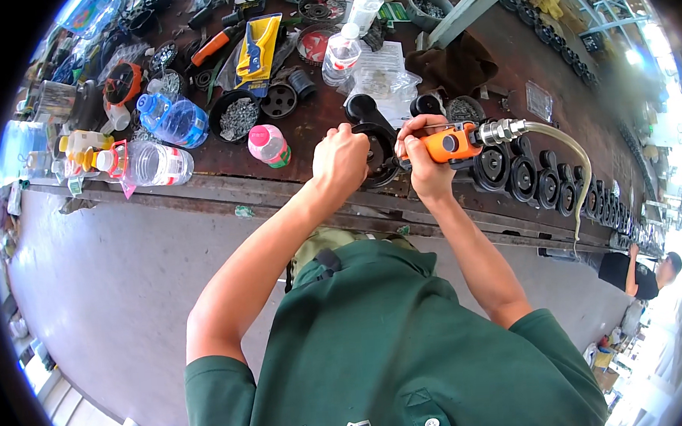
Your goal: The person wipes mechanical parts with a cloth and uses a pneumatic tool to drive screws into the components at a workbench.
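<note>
A black round part with a short arm (372,114) lies near the front edge of the bench. My left hand (341,163) is closed at its left rim, the fingertips partly hidden behind the knuckles. In my right hand (430,168) is an orange air tool (448,145), gripped just right of that part. A metal hose fitting (501,130) joins the tool to a clear hose (567,143), which bends down past the bench edge. Whether the tool's tip touches the part is hidden by my fingers.
Similar black parts (491,166) line the front edge rightward. Left of my hands are a pink-capped bottle (268,145), a bowl of small metal hardware (238,118) and several plastic bottles (173,120). A metal post (477,5) rises behind. A co-worker (634,275) is far right.
</note>
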`<state>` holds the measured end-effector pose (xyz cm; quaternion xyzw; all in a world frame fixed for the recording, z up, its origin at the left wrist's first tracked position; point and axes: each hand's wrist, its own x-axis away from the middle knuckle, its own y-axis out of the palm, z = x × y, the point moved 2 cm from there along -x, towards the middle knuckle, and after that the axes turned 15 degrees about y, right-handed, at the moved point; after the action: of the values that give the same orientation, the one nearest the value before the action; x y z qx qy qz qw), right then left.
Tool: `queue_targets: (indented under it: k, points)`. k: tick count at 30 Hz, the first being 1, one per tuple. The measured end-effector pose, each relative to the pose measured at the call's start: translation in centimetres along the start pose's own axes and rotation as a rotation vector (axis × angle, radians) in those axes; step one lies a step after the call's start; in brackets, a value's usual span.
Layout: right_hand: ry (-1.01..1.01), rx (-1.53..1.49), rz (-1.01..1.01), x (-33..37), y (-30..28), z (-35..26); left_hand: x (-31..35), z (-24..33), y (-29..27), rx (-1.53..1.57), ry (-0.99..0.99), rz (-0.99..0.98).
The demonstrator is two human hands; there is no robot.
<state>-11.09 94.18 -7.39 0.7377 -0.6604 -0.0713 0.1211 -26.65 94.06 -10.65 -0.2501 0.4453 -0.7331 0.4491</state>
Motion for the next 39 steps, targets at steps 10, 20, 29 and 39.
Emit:
queue_targets:
  k: [10,20,29,39]
  points:
    - [0.014,-0.005,-0.014,0.3,-0.2,0.3,0.0,-0.1,0.1,0.002,0.014,0.018]
    - [-0.052,0.109,-0.165,1.0,0.5,1.1,0.0,-0.1,0.1,0.001,0.031,0.043]
    - [-0.087,0.28,-0.136,1.5,0.6,1.5,0.2,0.1,-0.1,-0.008,0.052,0.108]
    - [-0.122,0.206,-0.231,1.5,0.6,1.5,5.1,0.5,3.1,0.567,-0.299,0.652]
